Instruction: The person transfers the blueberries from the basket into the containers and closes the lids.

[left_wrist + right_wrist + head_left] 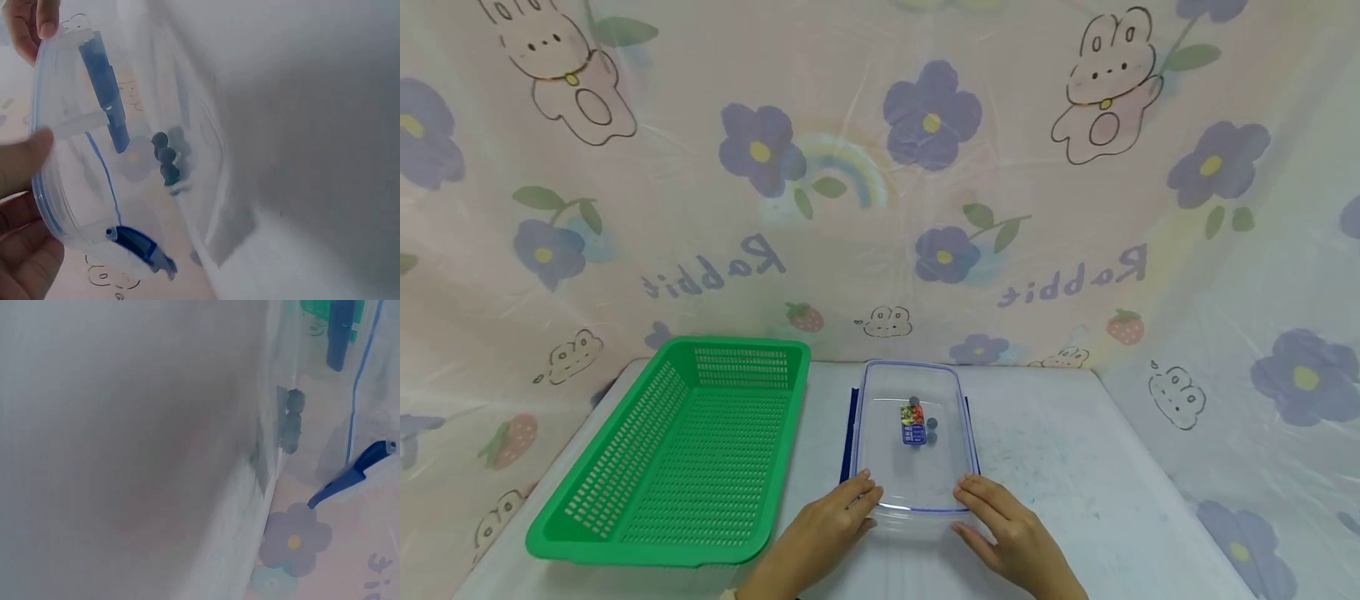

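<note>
Between the two hands stands a clear plastic food container (pixel 887 523) with a blue-edged lid (pixel 880 467) over its top. A printed label (pixel 913 425) sits on the lid. Several small dark blue-grey balls (pixel 167 156) lie on the container's bottom. The lid's blue side latches (pixel 103 75) hang unfastened, angled outward. My left hand (pixel 831 525) rests its fingers on the lid's near left corner, thumb lower at the front edge. My right hand (pixel 1018 533) touches the near right corner with extended fingers, thumb spread below. In the right wrist view my right hand is out of frame.
A large green plastic basket (pixel 763 533) stands on the left of the white table (pixel 1060 475). Behind the table hangs a curtain (pixel 850 275) printed with flowers and rabbits. It also runs along both sides.
</note>
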### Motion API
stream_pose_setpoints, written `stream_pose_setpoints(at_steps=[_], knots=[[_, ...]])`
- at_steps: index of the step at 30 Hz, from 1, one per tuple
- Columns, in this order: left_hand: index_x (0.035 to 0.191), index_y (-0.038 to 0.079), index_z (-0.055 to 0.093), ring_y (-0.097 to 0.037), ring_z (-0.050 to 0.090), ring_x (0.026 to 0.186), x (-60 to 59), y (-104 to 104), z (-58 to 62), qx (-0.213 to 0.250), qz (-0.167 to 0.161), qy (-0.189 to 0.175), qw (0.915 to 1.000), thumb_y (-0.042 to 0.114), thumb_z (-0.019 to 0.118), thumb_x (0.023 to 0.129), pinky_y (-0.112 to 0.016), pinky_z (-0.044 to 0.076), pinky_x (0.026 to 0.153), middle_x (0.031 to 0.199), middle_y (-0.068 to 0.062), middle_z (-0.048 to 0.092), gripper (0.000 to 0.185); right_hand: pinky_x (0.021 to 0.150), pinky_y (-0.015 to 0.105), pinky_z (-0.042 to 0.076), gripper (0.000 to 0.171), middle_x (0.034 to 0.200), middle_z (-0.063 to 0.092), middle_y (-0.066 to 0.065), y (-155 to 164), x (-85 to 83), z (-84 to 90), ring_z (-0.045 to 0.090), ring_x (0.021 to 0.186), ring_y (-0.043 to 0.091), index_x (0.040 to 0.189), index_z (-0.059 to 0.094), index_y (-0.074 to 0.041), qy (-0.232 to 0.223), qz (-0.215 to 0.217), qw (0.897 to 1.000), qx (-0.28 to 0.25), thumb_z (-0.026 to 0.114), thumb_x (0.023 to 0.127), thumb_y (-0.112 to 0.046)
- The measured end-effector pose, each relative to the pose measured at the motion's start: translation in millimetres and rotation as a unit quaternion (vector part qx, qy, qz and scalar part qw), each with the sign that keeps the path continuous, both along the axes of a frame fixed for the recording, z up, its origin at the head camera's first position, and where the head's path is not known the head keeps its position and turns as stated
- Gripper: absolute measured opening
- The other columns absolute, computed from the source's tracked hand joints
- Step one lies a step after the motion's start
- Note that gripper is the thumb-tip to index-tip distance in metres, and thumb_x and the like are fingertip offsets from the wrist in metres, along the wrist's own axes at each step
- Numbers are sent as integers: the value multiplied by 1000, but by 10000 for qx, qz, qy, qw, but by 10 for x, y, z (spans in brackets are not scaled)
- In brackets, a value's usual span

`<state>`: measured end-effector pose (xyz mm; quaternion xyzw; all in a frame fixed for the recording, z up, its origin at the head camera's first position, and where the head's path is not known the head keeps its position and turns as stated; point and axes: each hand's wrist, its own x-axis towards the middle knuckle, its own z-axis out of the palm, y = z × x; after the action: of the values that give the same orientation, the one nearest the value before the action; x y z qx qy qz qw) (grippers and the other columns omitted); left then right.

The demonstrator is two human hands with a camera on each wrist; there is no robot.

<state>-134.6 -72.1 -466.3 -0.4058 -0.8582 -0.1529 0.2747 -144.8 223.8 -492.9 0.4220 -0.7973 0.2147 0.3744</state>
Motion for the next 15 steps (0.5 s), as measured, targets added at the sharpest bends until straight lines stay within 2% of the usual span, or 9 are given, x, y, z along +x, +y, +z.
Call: stream_pose_setpoints(at_steps=[2,4,7,9,11,12,14,15], knots=[[115,2,68,-24,60,114,20,18,4,286,65,-548,9981,19,78,84,-31,51,87,117,-9,63,36,99,22,39,40,117,65,10,-3,10,1,63,105,28,110,71,-1,-111,5,9999,-128,57,99,-37],[118,3,67,-25,58,116,27,37,-7,783,124,-1056,9912,20,74,87,-34,51,89,120,-8,62,36,100,22,39,39,117,65,9,-2,6,-13,62,106,28,110,71,-1,-261,91,9990,-364,57,99,-36],[122,2,64,-27,57,117,-1,80,-48,1823,267,-1473,9718,17,74,87,-37,50,91,123,-10,61,39,99,22,40,30,116,66,12,-9,-14,-28,62,107,28,109,70,1,-509,284,9936,-964,65,95,-25],[125,1,62,-28,57,117,-57,115,-97,2526,468,-1629,9526,14,75,86,-39,49,91,124,-12,60,43,98,21,41,24,114,67,15,-26,-24,-29,62,109,26,108,70,3,-743,175,9864,-1453,71,89,-12],[127,-1,60,-30,55,119,-126,151,-134,3270,661,-1998,9213,13,73,88,-40,47,93,126,-15,59,44,96,21,42,29,114,66,19,-58,-25,-9,61,112,24,111,68,5,-1168,-74,9732,-1981,73,83,1],[129,-2,58,-31,54,121,-163,167,-149,3627,732,-2224,9020,14,72,89,-39,45,95,128,-16,58,45,96,21,43,33,115,66,20,-79,-27,0,61,113,24,113,67,6,-1478,-232,9626,-2260,73,81,6],[131,-5,55,-33,51,124,-241,191,-175,4325,808,-2659,8578,14,69,92,-39,42,98,131,-19,55,46,96,23,42,40,124,62,20,-120,-30,21,56,119,24,122,63,6,-2294,-646,9317,-2742,72,83,5],[132,-6,53,-33,48,126,-277,199,-185,4636,803,-2864,8346,14,68,93,-38,39,99,133,-21,54,47,97,25,40,41,129,58,19,-140,-33,32,53,123,25,126,59,6,-2755,-826,9107,-2964,70,87,0]])
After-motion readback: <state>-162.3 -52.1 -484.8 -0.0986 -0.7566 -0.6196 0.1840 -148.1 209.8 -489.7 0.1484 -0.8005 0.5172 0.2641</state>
